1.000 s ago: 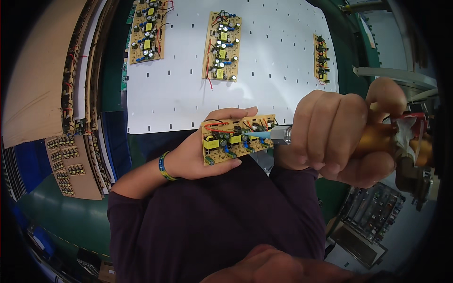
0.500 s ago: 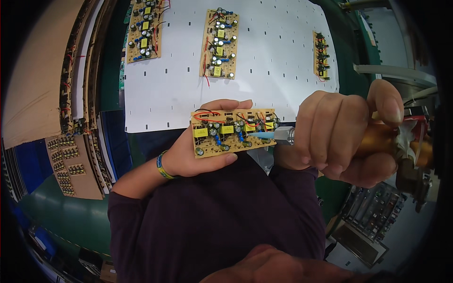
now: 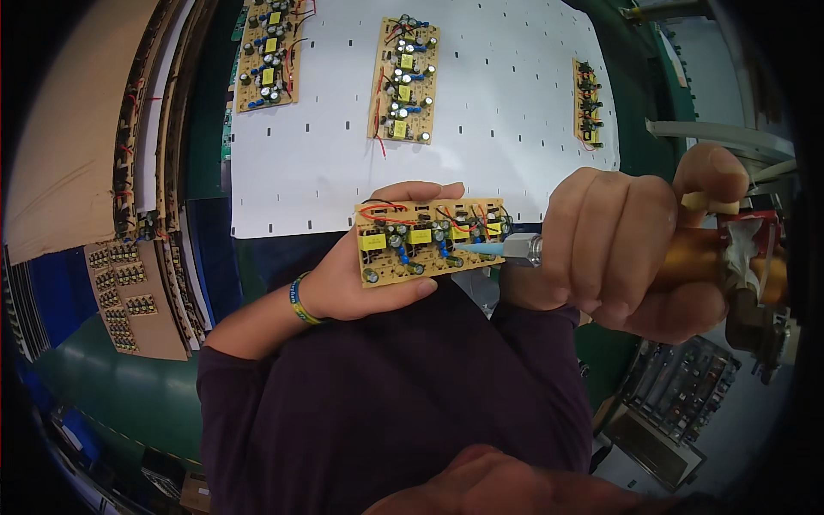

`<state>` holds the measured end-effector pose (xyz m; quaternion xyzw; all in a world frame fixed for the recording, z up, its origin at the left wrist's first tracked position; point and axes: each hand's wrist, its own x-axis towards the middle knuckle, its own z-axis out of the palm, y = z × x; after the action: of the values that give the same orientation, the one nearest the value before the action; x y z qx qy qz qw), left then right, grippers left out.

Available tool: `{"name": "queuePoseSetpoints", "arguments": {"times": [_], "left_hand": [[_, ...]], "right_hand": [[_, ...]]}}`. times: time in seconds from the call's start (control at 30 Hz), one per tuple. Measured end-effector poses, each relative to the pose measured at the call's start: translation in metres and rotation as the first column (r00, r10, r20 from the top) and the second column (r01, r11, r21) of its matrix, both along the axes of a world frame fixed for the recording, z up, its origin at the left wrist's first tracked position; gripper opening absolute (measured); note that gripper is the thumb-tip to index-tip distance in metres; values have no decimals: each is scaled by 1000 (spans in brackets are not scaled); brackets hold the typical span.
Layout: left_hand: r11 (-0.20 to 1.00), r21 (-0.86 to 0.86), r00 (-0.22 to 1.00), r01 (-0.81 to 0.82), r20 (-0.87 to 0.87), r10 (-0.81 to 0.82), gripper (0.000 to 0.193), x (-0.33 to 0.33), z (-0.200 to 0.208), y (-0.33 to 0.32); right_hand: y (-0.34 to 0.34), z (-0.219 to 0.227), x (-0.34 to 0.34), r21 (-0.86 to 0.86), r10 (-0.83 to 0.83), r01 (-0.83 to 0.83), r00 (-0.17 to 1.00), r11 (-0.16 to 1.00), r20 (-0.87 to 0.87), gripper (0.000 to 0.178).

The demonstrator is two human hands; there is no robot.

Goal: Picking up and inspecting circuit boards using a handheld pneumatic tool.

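Note:
My left hand point(image 3: 343, 287) is closed round a tan circuit board point(image 3: 429, 262), thumb along its near edge and fingers behind the far one. Yellow transformers, round capacitors, blue parts and red and black wires crowd the board. In my right hand point(image 3: 614, 240) is a dispensing gun point(image 3: 687, 257) with a gold-coloured barrel, fingers wrapped round it and thumb raised near a pale lever. Its light-blue tapered nozzle point(image 3: 481, 249) points left over the parts on the board's right half. Whether the tip touches a part I cannot tell.
Similar boards lie on a white, dark-marked sheet point(image 3: 326, 180): one far left point(image 3: 269, 64), one in the middle point(image 3: 403, 86), one at right point(image 3: 588, 103). Cardboard sheets point(image 3: 64, 129) carrying boards stand at left. A pale curved bar point(image 3: 721, 131) is at far right.
The view has shifted slightly, with the board and sheet a little further right in it. My right thumb has lifted a little, showing the pale lever. Both hands keep their hold.

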<state>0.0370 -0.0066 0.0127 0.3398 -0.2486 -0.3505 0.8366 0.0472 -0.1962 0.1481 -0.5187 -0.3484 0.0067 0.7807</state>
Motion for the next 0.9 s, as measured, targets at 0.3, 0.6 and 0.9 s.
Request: {"name": "queuePoseSetpoints", "arguments": {"times": [0.3, 0.6, 0.9], "left_hand": [[993, 119, 999, -2, 49, -4, 74, -3, 8, 0], [996, 90, 1000, 0, 8, -1, 73, -4, 7, 1], [996, 83, 999, -6, 45, 2, 73, -3, 3, 0]], "right_hand": [[15, -5, 2, 7, 72, -72, 997, 997, -21, 52], [20, -9, 1, 69, 54, -53, 999, 996, -2, 48], [21, -7, 2, 58, 28, -29, 999, 998, 16, 49]]}}
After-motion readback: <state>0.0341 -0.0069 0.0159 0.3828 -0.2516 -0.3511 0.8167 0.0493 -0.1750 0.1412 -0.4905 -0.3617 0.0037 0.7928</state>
